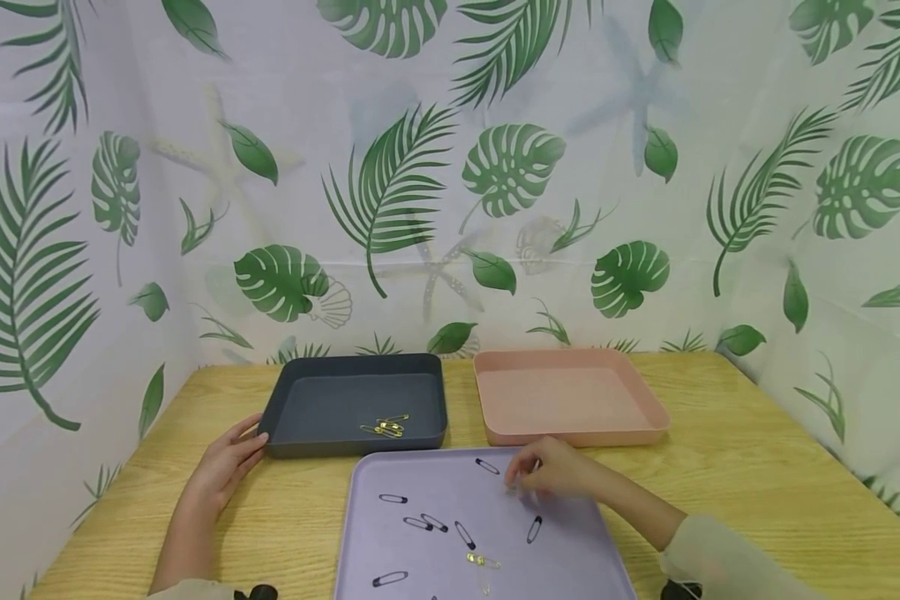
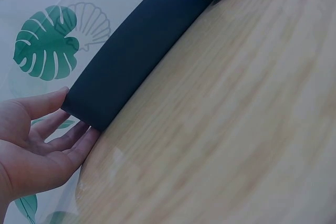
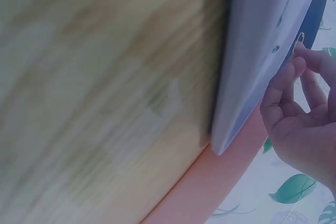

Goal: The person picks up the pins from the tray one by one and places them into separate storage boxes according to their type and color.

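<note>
At the dark blue tray's [image 1: 354, 447] left front corner, my left hand [image 1: 228, 462] touches the outer wall with extended fingers, the thumb at the rim. My right hand [image 1: 558, 468] is over the far right part of the lilac tray [image 1: 367, 475]. Between its thumb and index fingertip it pinches a gold safety pin [image 3: 302, 36], clearest in the right wrist view. Several black safety pins [image 1: 463, 535] lie scattered on the lilac tray, with a small group of gold safety pins [image 1: 483, 562] near its front. Several more gold pins [image 1: 386, 427] lie inside the dark blue tray.
A pink tray [image 1: 570, 392] stands to the right of the dark blue one, behind the lilac tray. All three are on a wooden table [image 1: 735, 467]. A leaf-patterned cloth [image 1: 435, 208] hangs behind and along the sides.
</note>
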`<action>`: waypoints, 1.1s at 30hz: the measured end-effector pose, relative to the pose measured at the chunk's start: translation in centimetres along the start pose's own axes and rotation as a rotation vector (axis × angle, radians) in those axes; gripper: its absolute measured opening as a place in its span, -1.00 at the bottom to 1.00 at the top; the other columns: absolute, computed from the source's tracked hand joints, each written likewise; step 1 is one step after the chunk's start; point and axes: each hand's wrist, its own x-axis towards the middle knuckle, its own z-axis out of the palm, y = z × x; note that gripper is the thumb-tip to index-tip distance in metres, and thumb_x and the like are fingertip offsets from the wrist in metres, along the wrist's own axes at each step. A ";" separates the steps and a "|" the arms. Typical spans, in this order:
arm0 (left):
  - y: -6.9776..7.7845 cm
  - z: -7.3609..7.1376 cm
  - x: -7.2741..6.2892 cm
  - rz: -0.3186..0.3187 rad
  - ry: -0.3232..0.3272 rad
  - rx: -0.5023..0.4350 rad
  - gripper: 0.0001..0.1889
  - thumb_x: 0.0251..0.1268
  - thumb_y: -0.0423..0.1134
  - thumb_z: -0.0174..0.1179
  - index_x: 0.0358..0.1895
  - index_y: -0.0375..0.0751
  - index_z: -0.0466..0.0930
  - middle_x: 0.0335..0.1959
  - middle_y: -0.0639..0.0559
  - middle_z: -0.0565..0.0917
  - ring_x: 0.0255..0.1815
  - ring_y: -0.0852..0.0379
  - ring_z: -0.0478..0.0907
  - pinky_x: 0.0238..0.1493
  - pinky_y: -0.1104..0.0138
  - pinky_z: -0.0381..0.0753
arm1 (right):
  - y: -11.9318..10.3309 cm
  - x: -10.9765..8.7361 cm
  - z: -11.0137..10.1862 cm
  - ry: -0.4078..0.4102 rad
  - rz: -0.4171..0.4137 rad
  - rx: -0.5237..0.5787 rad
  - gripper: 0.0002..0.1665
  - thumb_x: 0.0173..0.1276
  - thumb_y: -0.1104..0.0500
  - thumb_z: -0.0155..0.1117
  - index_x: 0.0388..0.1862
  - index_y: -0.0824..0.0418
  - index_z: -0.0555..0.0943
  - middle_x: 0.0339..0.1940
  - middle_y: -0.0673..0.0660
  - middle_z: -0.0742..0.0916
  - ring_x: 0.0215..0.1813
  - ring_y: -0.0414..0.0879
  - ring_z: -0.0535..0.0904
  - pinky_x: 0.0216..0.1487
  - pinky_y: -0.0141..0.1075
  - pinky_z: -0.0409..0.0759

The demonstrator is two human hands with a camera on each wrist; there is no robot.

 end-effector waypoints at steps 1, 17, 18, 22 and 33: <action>0.0 0.0 0.0 -0.001 0.001 0.000 -0.36 0.41 -0.37 -0.07 0.44 -0.30 -0.16 0.39 -0.34 -0.06 -0.03 0.41 0.42 0.15 0.45 0.31 | -0.1 0.1 0.0 0.004 0.006 -0.005 -0.90 0.10 0.38 0.27 -0.45 0.21 0.67 -0.63 -0.04 0.52 -0.67 -0.22 0.37 -0.66 -0.44 0.35; 0.0 0.1 -0.1 0.003 -0.003 -0.002 -0.35 0.40 -0.36 -0.05 0.44 -0.31 -0.17 0.39 -0.36 -0.07 -0.07 0.44 0.43 0.15 0.44 0.31 | -2.3 2.8 0.0 0.001 0.125 0.094 -0.84 0.12 0.41 0.19 -0.39 0.26 0.68 -0.59 0.00 0.49 -0.65 -0.20 0.34 -0.61 -0.42 0.31; 0.0 0.0 -0.1 0.003 -0.003 -0.002 -0.35 0.40 -0.36 -0.05 0.44 -0.31 -0.17 0.39 -0.36 -0.07 -0.07 0.44 0.43 0.15 0.44 0.31 | -2.4 3.0 0.1 0.004 0.128 0.100 -0.85 0.12 0.41 0.19 -0.39 0.26 0.68 -0.59 0.00 0.49 -0.65 -0.20 0.34 -0.62 -0.43 0.32; 0.0 0.1 -0.1 0.003 -0.005 0.001 -0.35 0.41 -0.36 -0.05 0.44 -0.31 -0.17 0.39 -0.36 -0.08 -0.05 0.43 0.42 0.16 0.43 0.30 | -2.9 3.7 0.3 0.022 0.161 0.113 -0.90 0.16 0.38 0.23 -0.39 0.26 0.68 -0.60 0.01 0.51 -0.64 -0.19 0.35 -0.61 -0.42 0.33; 0.1 0.1 -0.2 -0.006 -0.015 0.010 -0.37 0.43 -0.37 -0.09 0.45 -0.28 -0.18 0.40 -0.35 -0.09 0.03 0.37 0.40 0.21 0.39 0.25 | -4.4 5.8 0.9 0.052 0.185 0.109 -0.90 0.17 0.37 0.22 -0.38 0.28 0.67 -0.60 0.00 0.51 -0.64 -0.18 0.34 -0.59 -0.43 0.32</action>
